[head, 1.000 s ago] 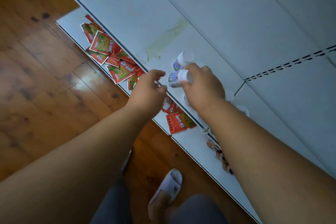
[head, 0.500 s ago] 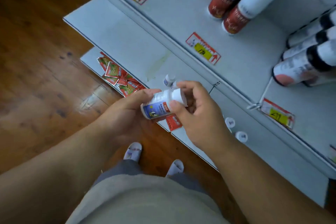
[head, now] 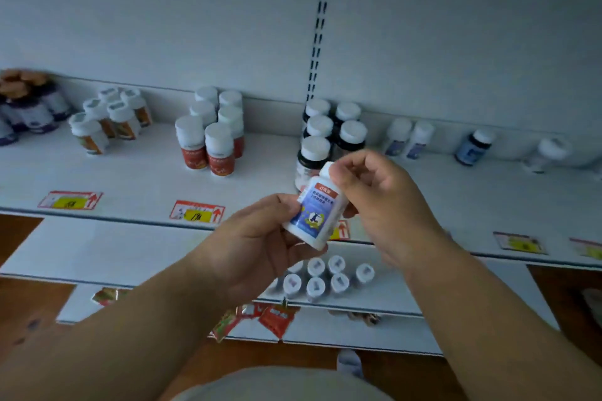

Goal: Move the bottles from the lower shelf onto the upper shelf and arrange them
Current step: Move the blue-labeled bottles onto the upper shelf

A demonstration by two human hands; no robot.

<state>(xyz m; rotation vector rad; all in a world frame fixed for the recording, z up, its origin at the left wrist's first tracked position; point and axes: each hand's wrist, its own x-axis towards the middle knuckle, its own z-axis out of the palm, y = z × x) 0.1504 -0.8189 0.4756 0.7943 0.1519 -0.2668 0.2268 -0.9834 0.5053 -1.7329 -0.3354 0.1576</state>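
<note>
A small white bottle (head: 317,210) with a blue and red label is held between both hands in front of the upper shelf (head: 136,179). My left hand (head: 257,244) cups its base from the left. My right hand (head: 381,198) pinches its white cap from the right. Below, on the lower shelf (head: 407,290), stand several matching white-capped bottles (head: 325,277). Two similar blue-labelled bottles (head: 408,138) stand at the back of the upper shelf, to the right of my hands.
The upper shelf also carries red-labelled bottles (head: 211,137), dark bottles with white caps (head: 329,130), orange-labelled bottles (head: 107,119), purple bottles (head: 29,104) at far left and a blue bottle (head: 474,146) at right. Red packets (head: 260,319) lie on the bottom shelf. Price tags (head: 197,212) line the edge.
The bottle has been lifted from the lower shelf up to the level of the upper shelf, now upright between both hands. My view has risen from the floor to the upper shelf.
</note>
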